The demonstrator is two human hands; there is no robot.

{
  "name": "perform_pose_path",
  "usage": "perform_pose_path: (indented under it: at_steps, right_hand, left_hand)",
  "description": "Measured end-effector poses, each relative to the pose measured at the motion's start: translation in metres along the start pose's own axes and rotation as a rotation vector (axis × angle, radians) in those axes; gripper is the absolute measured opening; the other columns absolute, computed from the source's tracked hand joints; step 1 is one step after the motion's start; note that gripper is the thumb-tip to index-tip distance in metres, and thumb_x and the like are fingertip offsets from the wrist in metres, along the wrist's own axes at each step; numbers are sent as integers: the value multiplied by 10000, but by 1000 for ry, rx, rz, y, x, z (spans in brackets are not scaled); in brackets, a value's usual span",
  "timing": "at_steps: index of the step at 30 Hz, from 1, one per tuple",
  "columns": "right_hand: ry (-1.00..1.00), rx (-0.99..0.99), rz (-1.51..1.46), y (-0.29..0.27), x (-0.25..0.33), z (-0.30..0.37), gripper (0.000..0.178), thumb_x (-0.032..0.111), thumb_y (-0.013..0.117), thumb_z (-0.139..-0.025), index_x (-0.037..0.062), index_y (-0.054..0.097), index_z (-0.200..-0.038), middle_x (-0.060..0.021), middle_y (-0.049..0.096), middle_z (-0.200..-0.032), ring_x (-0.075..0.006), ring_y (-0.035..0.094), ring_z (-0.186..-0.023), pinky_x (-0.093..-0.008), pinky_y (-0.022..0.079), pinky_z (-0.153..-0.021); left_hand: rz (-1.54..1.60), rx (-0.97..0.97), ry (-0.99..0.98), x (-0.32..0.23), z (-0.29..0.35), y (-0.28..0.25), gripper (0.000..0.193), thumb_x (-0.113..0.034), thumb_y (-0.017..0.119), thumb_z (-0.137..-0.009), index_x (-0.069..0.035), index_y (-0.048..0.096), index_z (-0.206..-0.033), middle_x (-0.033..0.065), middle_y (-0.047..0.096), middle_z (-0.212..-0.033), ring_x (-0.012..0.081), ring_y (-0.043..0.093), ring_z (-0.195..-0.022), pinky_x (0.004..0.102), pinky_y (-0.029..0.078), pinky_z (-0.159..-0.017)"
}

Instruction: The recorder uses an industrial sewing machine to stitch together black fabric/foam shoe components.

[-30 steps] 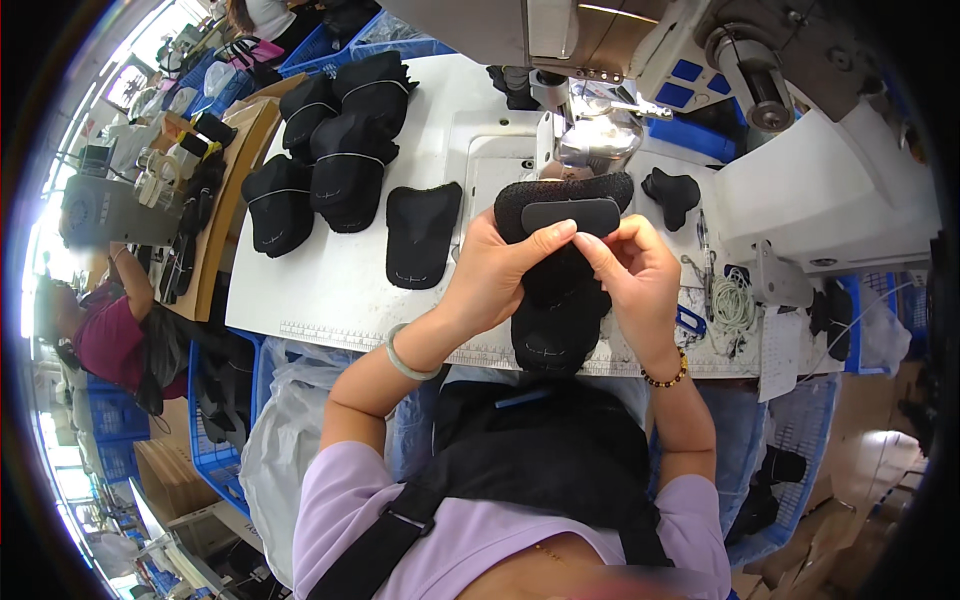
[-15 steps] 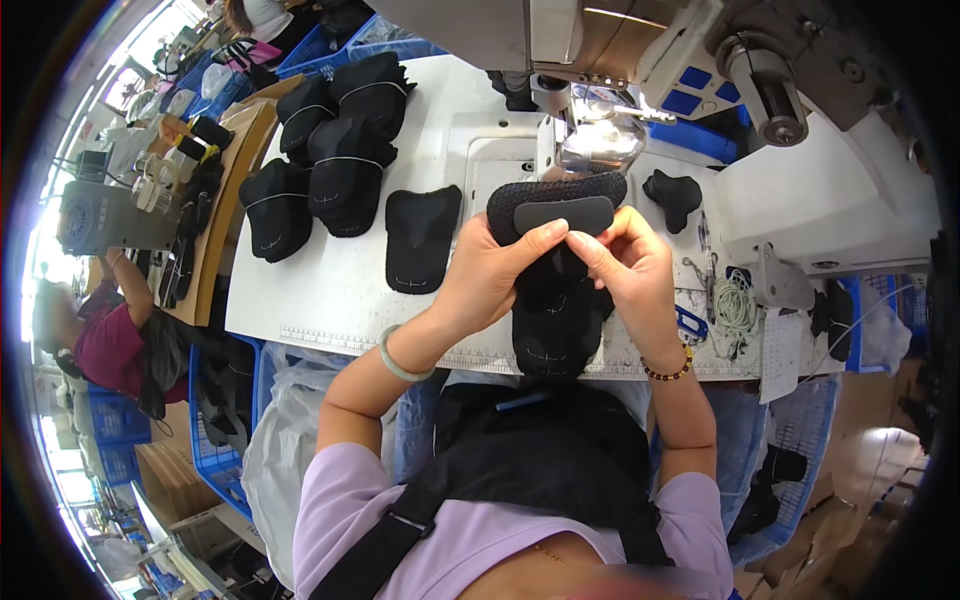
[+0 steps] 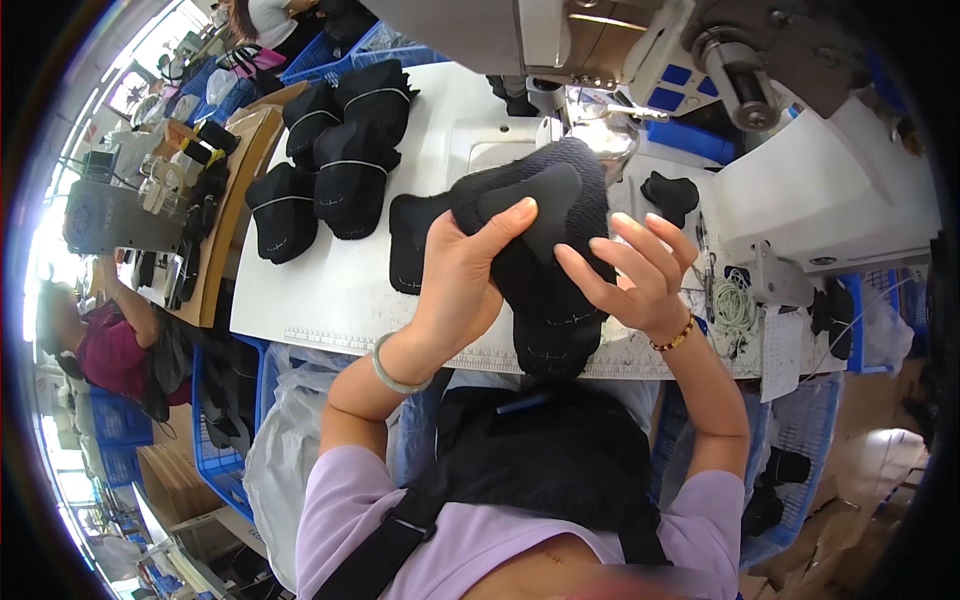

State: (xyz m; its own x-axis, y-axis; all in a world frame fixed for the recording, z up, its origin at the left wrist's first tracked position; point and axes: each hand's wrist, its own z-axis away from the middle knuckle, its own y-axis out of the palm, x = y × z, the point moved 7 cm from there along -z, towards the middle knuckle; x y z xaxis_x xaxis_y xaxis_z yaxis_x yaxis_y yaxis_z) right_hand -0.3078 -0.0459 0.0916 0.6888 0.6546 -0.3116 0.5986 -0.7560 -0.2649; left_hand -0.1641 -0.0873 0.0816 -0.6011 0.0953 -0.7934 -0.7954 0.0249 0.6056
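Note:
A black textured fabric piece (image 3: 585, 170), shaped like a shoe tongue, is held up over the table in my left hand (image 3: 460, 270). My left thumb presses on the smooth dark pad (image 3: 548, 208) lying on its face; the other fingers are hidden behind it. On the right, my right hand (image 3: 640, 270) is open, fingers spread and curved, with a fingertip by the piece's edge. Below the held piece, more black pieces (image 3: 555, 345) with light stitch marks lie at the table's front edge. Another flat black piece (image 3: 408, 245) lies left of my left hand, partly covered by it.
Banded bundles of black pieces (image 3: 350, 175) stand on the white table (image 3: 300, 310) at left. A sewing machine (image 3: 740, 85) looms at the far right. A small black piece (image 3: 672, 197) and coiled cord (image 3: 735, 310) lie right. Blue baskets flank me; a person works at far left.
My right hand has let go of the fabric piece and opened, moving slightly right. My left hand has tilted the piece so its broad face and the pad now show.

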Motion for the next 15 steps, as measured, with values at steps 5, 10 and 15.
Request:
perform_pose_path:
  at_steps: [5,10,15]
  right_hand:
    - [39,114,-114,12,-13,-32,272,163,641,-729,242,665,-988,67,542,-952,-114,524,-1001,-323,368,-902]
    - [188,166,-193,19,-38,-41,339,207,659,-673,214,669,-1011,65,543,-956,-124,504,-916,-316,333,-833]
    - [269,123,-257,20,-54,-34,407,176,679,-636,160,664,-1043,14,563,-1016,-184,521,-965,-343,371,-861]
  left_hand:
    - [-45,-57,76,-15,-13,-8,178,-72,589,-883,35,610,-1024,72,657,-960,137,636,-829,255,516,-732]
    - [-106,1,-11,-17,-45,-5,195,-76,586,-884,32,602,-1046,62,649,-918,124,638,-803,238,520,-664]
    - [-184,138,121,-23,-67,19,164,-48,570,-884,50,623,-1003,73,647,-901,122,622,-799,257,507,-708]
